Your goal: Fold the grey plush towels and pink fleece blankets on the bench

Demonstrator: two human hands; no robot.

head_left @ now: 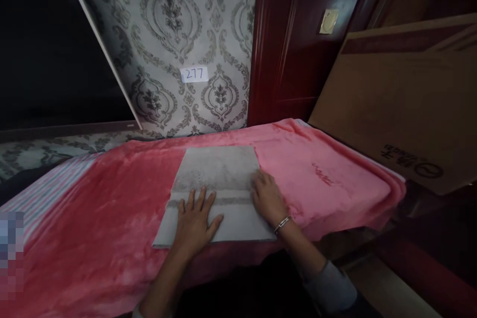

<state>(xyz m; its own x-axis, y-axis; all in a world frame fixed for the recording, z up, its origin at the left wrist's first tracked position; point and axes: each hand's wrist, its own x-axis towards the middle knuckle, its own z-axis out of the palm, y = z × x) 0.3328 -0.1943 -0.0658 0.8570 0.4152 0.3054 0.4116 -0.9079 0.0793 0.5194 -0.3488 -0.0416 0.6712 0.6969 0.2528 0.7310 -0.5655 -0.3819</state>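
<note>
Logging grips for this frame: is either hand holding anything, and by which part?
The left hand lies flat on the grey cloth, gripping nothing. The right hand is at the cloth's right edge; blur hides whether it grips there.

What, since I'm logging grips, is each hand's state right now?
Left hand: open, fingers spread on the gray towel.
Right hand: at the towel's right edge, fingertips blurred; whether it grips cannot be told.
</note>
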